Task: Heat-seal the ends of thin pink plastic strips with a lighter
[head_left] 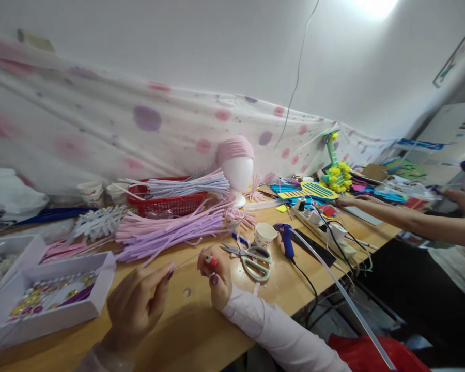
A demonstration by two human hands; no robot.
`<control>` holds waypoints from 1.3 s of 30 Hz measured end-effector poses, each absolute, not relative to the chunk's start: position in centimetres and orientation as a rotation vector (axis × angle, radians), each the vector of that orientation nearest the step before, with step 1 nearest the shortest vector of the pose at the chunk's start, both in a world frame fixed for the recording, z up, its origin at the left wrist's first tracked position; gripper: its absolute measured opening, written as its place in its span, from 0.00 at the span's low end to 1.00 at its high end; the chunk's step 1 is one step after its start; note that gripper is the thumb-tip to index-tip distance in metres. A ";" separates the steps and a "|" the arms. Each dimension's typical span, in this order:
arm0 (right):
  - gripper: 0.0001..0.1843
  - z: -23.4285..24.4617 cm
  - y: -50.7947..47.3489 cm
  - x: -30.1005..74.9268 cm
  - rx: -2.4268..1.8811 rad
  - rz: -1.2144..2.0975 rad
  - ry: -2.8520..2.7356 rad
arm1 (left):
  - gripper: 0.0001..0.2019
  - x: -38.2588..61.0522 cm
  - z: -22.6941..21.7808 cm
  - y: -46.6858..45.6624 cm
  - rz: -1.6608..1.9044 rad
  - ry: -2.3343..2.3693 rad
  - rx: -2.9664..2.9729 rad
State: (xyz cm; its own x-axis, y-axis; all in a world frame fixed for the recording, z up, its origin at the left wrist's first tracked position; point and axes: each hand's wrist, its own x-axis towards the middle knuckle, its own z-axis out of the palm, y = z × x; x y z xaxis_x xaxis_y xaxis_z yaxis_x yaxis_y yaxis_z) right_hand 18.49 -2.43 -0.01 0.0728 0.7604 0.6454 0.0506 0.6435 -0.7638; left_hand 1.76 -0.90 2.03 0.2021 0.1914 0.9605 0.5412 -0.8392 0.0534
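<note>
My left hand [139, 297] is closed in a pinch above the front of the table, gripping one end of a thin pale strand [186, 261]. The strand runs right, toward my right hand [217, 274]. That hand is curled around a small red object [211, 261] that looks like a lighter; most of it is hidden in the palm. Just right of my right hand lie scissors [256, 262] with pale handles. A paper cup [264, 235] stands behind them, and a blue glue gun [285, 242] rests beside it.
Purple and pink chenille stems [174, 235] lie before a red basket [166, 204]. A white box [50, 299] of beads sits at left. Behind stands a foam head [236, 173]. A power strip [321, 227] and cables lie at right, near another person's arm [411, 219].
</note>
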 end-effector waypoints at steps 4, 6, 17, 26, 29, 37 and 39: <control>0.22 0.6 -2.3 18.4 -0.751 0.653 -1.277 | 0.09 1.6 1.9 -0.9 -1.675 -0.691 -2.204; 0.20 1.2 -2.1 18.4 -0.780 0.736 -1.177 | 0.09 1.6 1.8 -0.9 -1.668 -0.705 -2.202; 0.15 5.4 -5.7 18.9 -0.644 1.112 -0.592 | 0.09 2.0 1.7 -1.2 -1.627 -0.707 -2.252; 0.13 7.6 -7.0 21.5 -0.499 0.911 -0.403 | 0.07 1.0 1.8 -2.6 -1.628 -0.761 -2.306; 0.11 7.4 -7.1 21.6 -0.517 0.919 -0.415 | 0.07 0.8 1.7 -2.4 -1.652 -0.696 -2.308; 0.10 5.4 -6.6 19.0 -0.635 0.994 -0.480 | 0.12 1.5 1.5 -2.4 -1.638 -0.865 -2.266; 0.11 4.4 -6.4 17.7 -0.668 1.036 -0.487 | 0.12 1.9 1.5 -2.2 -1.601 -0.942 -2.337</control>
State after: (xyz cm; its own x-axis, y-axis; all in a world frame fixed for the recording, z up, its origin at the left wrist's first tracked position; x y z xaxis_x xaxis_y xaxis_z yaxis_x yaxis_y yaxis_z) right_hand 17.75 -6.44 4.44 0.4349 0.8986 0.0581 -0.6180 0.3448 -0.7065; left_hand 1.89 -2.25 1.55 0.2305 0.4075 0.8836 0.5744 -0.7900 0.2144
